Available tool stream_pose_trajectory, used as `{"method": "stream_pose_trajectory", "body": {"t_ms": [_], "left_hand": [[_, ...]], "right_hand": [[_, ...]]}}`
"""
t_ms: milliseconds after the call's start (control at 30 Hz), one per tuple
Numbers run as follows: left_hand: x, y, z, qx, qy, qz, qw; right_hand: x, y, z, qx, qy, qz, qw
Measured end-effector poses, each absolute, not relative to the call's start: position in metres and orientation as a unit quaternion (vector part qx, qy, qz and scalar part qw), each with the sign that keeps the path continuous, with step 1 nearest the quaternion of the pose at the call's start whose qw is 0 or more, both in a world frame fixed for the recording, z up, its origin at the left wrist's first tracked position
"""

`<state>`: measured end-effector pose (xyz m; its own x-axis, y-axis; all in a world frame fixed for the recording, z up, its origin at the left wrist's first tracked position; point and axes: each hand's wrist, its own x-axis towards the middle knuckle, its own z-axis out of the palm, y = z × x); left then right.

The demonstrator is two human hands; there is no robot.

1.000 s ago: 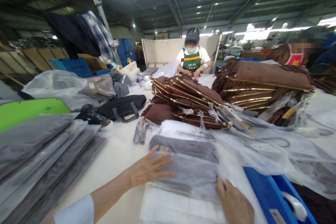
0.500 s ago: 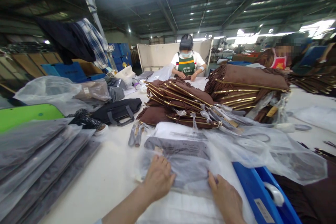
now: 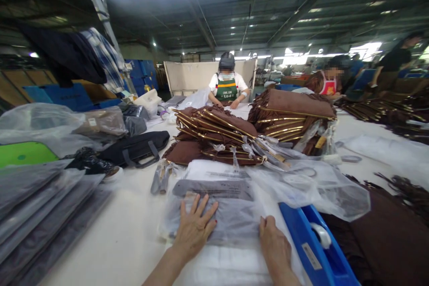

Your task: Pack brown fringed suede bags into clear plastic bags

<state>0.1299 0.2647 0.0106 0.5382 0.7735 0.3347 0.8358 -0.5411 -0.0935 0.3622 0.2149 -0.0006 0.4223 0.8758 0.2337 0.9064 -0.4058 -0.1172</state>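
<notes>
Here, a bagged grey pouch [image 3: 234,221] lies pressed flat on the worktop [image 3: 134,232].
Bare surface lies to the left; the left hand [image 3: 194,228], grip released, spreads on the pouch; the right hand [image 3: 273,243], also unclenched, rests at its right edge, just beside a blue tape dispenser [image 3: 311,246].

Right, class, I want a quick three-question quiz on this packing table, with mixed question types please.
1. True or false: the left hand and right hand both touch the grey bagged piece.
2. What lies just right of the right hand? A blue tray; B green board; C black bag.
3. Fill in: the fringed bags stacked behind are ____.
Key: 1 true; 2 A; 3 brown.
</notes>
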Motion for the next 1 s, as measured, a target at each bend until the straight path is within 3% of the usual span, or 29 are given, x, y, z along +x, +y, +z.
{"method": "stream_pose_trajectory", "body": {"t_ms": [200, 333, 433, 667, 1000], "left_hand": [[0.13, 0.265, 0.015, -0.871, -0.469, -0.114, 0.089], [0.13, 0.264, 0.014, -0.872, -0.466, -0.122, 0.084], [0.13, 0.264, 0.012, -0.869, -0.467, -0.13, 0.097], [0.129, 0.266, 0.011, -0.875, -0.439, -0.138, 0.151], [0.133, 0.263, 0.018, -0.868, -0.481, -0.048, 0.113]], "right_hand": [[0.37, 0.197, 0.015, -0.809, -0.553, -0.068, 0.186], [0.407, 0.137, 0.038, -0.747, -0.579, -0.118, 0.306], [0.452, 0.095, 0.054, -0.774, -0.501, -0.141, 0.362], [0.49, 0.076, 0.065, -0.793, -0.338, 0.242, 0.445], [0.482, 0.082, 0.075, -0.716, -0.317, 0.342, 0.52]]}}
